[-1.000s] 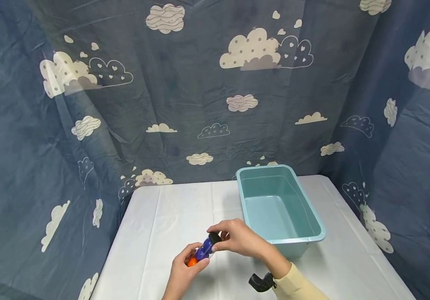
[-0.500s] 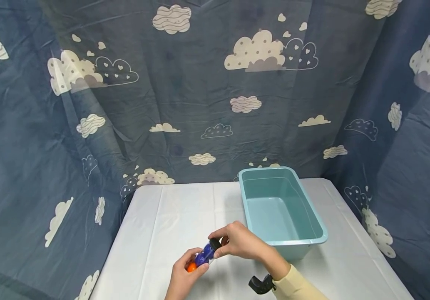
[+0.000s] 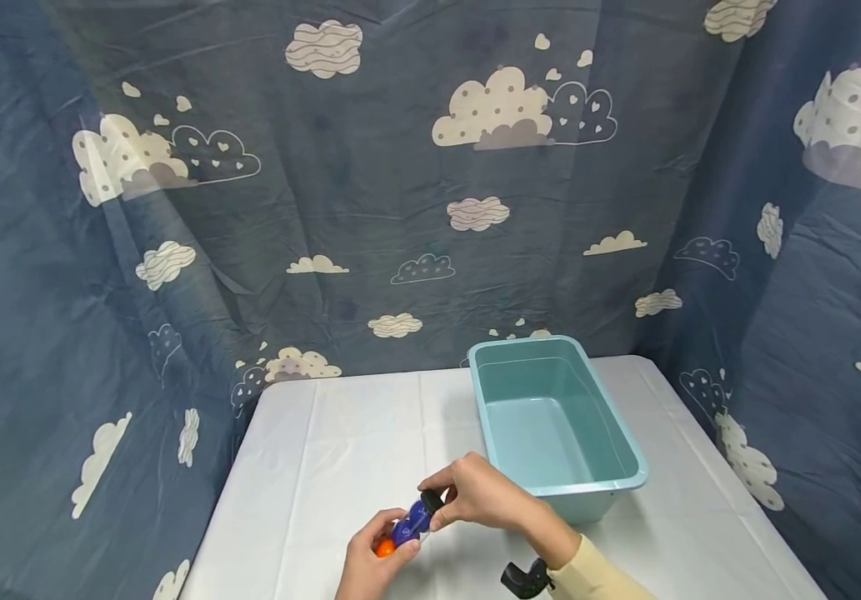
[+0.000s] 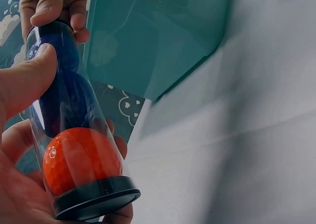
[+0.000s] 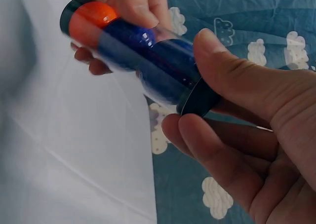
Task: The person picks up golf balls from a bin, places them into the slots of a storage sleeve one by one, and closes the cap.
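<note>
A clear tube [image 4: 66, 86] with a black cap at each end holds one orange golf ball [image 4: 81, 160] and two dark blue balls [image 5: 123, 39]. My left hand [image 3: 374, 554] grips the tube around its orange-ball end, thumb lying along the clear wall. At the other end, my right hand [image 3: 486, 497] pinches the black cap [image 5: 200, 98] between thumb and fingers. The cap sits on the tube end in the right wrist view. Tilted, the tube is held above the white table, its right-hand end farther from me.
A light teal plastic tub [image 3: 628, 450] stands on the white-covered table [image 3: 355, 433], just beyond and right of my right hand. Dark blue cloud-print cloth [image 3: 370, 208] hangs behind and at both sides. A black camera mount [image 3: 524, 578] sits at my right wrist.
Both hands keep hold of the tube and its cap in nearly the same place. The head view shifts slightly; the tube sits a little lower in it.
</note>
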`<act>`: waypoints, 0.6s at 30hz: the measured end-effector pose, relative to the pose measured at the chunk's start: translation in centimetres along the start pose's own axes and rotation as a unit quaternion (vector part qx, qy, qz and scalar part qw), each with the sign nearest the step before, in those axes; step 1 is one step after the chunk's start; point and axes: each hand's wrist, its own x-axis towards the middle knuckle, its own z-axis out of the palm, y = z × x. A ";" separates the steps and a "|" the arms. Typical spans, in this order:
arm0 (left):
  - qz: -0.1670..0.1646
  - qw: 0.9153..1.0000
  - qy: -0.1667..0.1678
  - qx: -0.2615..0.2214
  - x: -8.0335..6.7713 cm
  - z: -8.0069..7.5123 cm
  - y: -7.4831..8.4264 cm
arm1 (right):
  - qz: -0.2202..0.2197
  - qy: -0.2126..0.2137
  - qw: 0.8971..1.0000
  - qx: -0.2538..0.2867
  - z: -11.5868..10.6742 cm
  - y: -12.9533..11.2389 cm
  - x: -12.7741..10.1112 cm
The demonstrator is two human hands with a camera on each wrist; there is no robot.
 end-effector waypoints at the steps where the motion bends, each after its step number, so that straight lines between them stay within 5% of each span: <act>1: -0.001 1.000 -0.001 -0.004 0.0 0.0 0.0 | -0.003 -0.001 1.000 -0.003 0.0 0.1 0.0; 18: -0.010 0.999 -0.018 -0.031 0.4 -0.5 0.1 | -0.033 -0.020 0.997 -0.067 -0.9 -1.0 1.5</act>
